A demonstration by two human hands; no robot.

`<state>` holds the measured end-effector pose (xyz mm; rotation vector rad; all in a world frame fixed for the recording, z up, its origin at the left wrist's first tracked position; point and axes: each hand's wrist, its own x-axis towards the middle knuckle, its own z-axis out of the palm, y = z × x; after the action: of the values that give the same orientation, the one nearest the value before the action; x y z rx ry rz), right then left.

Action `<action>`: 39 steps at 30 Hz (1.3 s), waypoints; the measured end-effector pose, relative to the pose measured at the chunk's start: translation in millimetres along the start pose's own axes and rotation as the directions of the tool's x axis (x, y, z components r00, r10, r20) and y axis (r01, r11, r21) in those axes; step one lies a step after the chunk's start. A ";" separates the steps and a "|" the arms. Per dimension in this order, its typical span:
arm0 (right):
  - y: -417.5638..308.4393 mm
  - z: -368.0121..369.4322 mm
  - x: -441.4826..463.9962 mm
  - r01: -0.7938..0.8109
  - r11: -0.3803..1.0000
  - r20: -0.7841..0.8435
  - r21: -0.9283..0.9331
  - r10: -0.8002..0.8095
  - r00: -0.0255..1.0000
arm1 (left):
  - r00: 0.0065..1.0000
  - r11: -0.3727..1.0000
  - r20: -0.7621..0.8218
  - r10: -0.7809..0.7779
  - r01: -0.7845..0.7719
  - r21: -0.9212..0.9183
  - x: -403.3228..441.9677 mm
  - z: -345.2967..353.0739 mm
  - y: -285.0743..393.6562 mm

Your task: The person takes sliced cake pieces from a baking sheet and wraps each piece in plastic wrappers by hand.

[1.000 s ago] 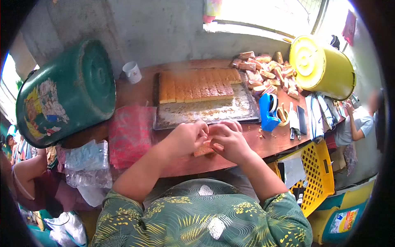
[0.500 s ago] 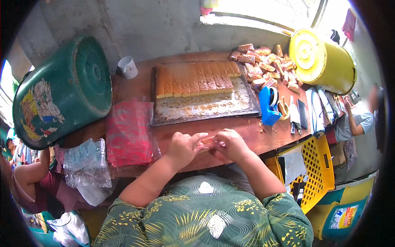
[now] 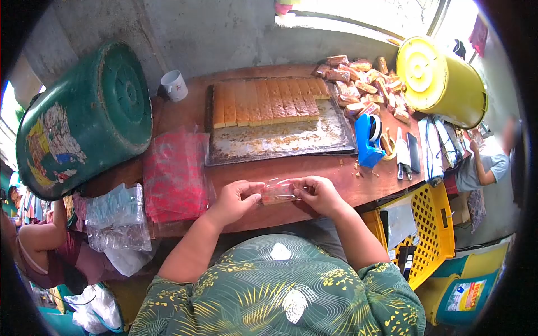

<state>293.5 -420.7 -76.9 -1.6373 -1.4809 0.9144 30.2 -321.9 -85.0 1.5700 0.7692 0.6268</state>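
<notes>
Between my two hands, at the near edge of the table, is a clear plastic wrapper [image 3: 279, 191] with something brownish, seemingly a cake slice, under it. My left hand [image 3: 238, 201] pinches its left end, and my right hand [image 3: 319, 194] has fingers closed on its right end. Beyond them, a dark baking tray [image 3: 280, 147] carries a row of cut cake slices [image 3: 263, 102]. To the left of my left hand lies a stack of red-printed plastic wrappers [image 3: 175, 176]. A blue tape dispenser [image 3: 368, 143] stands to the right of the tray.
Wrapped slices [image 3: 364, 84] are heaped at the back right beside a yellow bucket [image 3: 443, 84]. A green drum [image 3: 84, 123] lies on the left, near a white mug [image 3: 174, 85]. A yellow crate [image 3: 431, 229] sits low at right. Other people are at both sides.
My hands have moved slightly apart, and the wrapper is now stretched out flat between them. My left hand's fingers have come down onto its left end.
</notes>
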 end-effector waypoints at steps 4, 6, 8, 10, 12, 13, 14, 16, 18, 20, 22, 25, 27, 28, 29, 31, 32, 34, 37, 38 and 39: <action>12.0 4.2 -2.5 0.245 0.950 -0.163 -0.195 -0.277 0.947 | 0.916 0.719 -0.045 0.398 -0.281 0.635 5.4 -8.7 -3.5; 8.6 -7.1 -4.5 0.286 0.872 -0.094 -0.398 -0.348 0.933 | 0.885 0.560 -0.003 0.465 -0.291 0.775 -3.9 -8.0 5.8; 8.4 -10.6 -9.8 0.262 0.823 -0.040 -0.505 -0.325 0.945 | 0.940 0.629 -0.035 0.341 -0.200 0.752 -11.5 -11.3 5.3; 10.4 -11.4 -11.4 0.186 0.821 -0.030 -0.540 -0.239 0.971 | 0.968 0.650 -0.049 0.247 -0.128 0.749 -13.2 -12.1 3.7; 11.1 -12.2 -5.0 0.113 0.811 -0.023 -0.573 -0.154 0.988 | 0.981 0.637 -0.053 0.184 -0.078 0.767 -12.4 -10.6 0.0; 11.7 -12.8 -2.3 0.077 0.803 -0.023 -0.590 -0.112 0.993 | 0.964 0.626 -0.099 0.248 -0.081 0.775 -9.9 -6.4 -1.8; 12.3 -11.4 -0.1 0.103 0.801 -0.070 -0.590 -0.179 0.981 | 0.940 0.616 -0.146 0.310 -0.082 0.783 -6.4 -0.1 -3.7; 12.4 -7.2 3.8 0.157 0.792 -0.164 -0.591 -0.308 0.937 | 0.951 0.630 -0.129 0.282 -0.082 0.772 -3.5 0.9 0.9; 14.8 -8.0 -1.8 0.241 0.754 -0.020 -0.611 -0.319 0.947 | 0.995 0.675 0.005 0.102 -0.073 0.734 -5.0 -5.1 12.0; 13.9 -3.5 -14.0 0.283 0.700 0.060 -0.656 -0.325 0.944 | 0.981 0.540 0.070 0.179 -0.157 0.827 -11.4 -1.1 17.4; 2.1 4.7 -33.7 0.278 0.623 0.070 -0.731 -0.336 0.939 | 0.929 0.378 0.147 0.339 -0.278 0.883 -25.4 6.6 14.9; -6.6 7.9 -39.5 0.231 0.647 0.063 -0.727 -0.272 0.960 | 0.922 0.362 0.197 0.333 -0.318 0.876 -30.9 8.1 12.0; -7.0 -0.6 -29.4 0.252 0.667 0.080 -0.701 -0.278 0.957 | 0.950 0.325 0.254 0.182 -0.302 0.896 -19.6 0.8 16.7; -12.1 -1.8 -22.7 0.241 0.644 0.076 -0.726 -0.273 0.959 | 0.975 0.370 0.221 0.024 -0.214 0.904 -5.7 -0.6 23.8; -19.8 0.6 -17.0 0.228 0.621 0.071 -0.750 -0.267 0.961 | 0.975 0.365 0.218 0.031 -0.214 0.906 4.0 -2.8 33.1; -15.1 5.3 -12.3 0.223 0.508 0.087 -0.832 -0.278 0.957 | 0.970 0.323 0.205 0.131 -0.237 0.916 9.2 -4.0 38.2; -13.1 8.1 -16.8 0.207 0.520 0.060 -0.829 -0.284 0.957 | 0.956 0.287 0.195 0.219 -0.254 0.924 6.6 -2.8 30.5; -7.3 19.1 -34.0 0.176 0.545 0.012 -0.820 -0.291 0.957 | 0.924 0.261 0.166 0.344 -0.264 0.929 -5.6 6.5 4.6; -7.4 34.6 -59.6 0.191 0.637 0.000 -0.747 -0.286 0.958 | 0.934 0.386 0.089 0.346 -0.228 0.894 -24.4 26.9 4.3; -9.5 35.4 -64.3 0.218 0.646 -0.003 -0.731 -0.323 0.946 | 0.957 0.627 0.025 0.290 -0.209 0.750 -17.2 29.8 6.8; -8.9 35.6 -63.5 0.208 0.673 -0.041 -0.710 -0.335 0.942 | 0.974 0.817 -0.023 0.225 -0.176 0.550 -5.8 30.9 10.2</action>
<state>252.9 -481.3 -84.2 -1.8557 -2.0253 -0.0025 51.4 -346.5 -78.9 2.1853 0.9060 0.6665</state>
